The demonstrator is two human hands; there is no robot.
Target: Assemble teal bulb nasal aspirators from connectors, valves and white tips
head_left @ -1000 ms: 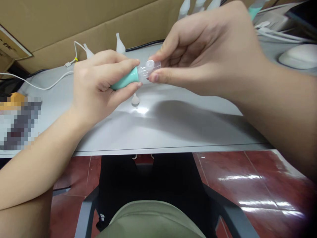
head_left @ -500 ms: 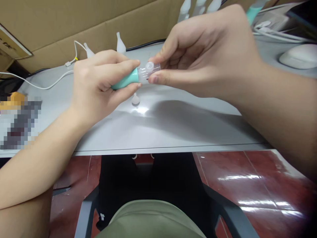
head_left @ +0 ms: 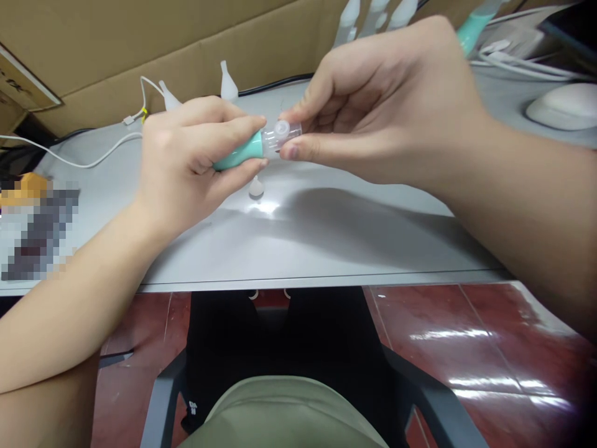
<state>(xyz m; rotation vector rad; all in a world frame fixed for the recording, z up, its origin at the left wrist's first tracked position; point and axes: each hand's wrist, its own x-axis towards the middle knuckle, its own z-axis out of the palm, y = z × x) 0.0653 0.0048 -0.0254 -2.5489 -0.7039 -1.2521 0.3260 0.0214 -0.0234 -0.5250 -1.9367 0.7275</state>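
Note:
My left hand (head_left: 181,155) is wrapped round the turquoise body (head_left: 241,153) of what looks like a nasal aspirator, held sideways above the desk. At its right end sits a clear plastic cup (head_left: 270,143) with a small round port on top. My right hand (head_left: 387,106) pinches the far end of this cup between thumb and fingers. Cup and body meet end to end; whether they are locked together I cannot tell. Below them a small white nozzle tip (head_left: 256,188) stands on the desk. Behind my left hand are two white pointed tips (head_left: 228,86), one partly hidden.
Several white-tipped clear parts (head_left: 347,25) stand along the cardboard wall (head_left: 186,43) at the back. Another turquoise body (head_left: 473,30), cables and a white mouse (head_left: 562,106) are at right. A white cable (head_left: 88,165) crosses the grey desk (head_left: 280,249) at left.
My left hand has shifted very slightly to the right with the turquoise body. My right hand keeps its pinch on the clear cup, almost still.

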